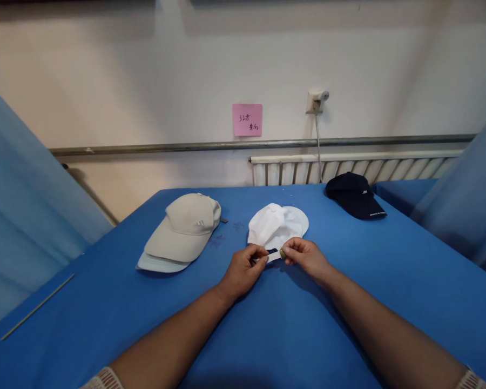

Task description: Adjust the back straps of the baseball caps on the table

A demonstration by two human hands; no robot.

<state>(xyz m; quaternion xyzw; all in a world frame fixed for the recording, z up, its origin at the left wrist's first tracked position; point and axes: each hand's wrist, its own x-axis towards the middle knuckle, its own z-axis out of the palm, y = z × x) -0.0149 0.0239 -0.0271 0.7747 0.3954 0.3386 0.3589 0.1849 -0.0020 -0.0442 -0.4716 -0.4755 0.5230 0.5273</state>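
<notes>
A white baseball cap (267, 224) lies on the blue table with its brim pointing away to the right and its back strap (274, 256) toward me. My left hand (243, 270) pinches the strap's left part between thumb and fingers. At the strap's right end, my right hand (305, 258) is closed on a small brass-coloured buckle (283, 253). Between my fingertips a short white stretch of strap shows, with a dark patch at the cap's opening behind it. What lies inside my left fingers is hidden.
Left of the cap, a beige cap (186, 227) rests on a pale cap (162, 263). A black cap (352, 194) lies at the far right. A thin stick (38, 307) is near the left edge. Blue curtains (28, 216) flank the blue table (227, 346); a radiator (299, 170) stands behind.
</notes>
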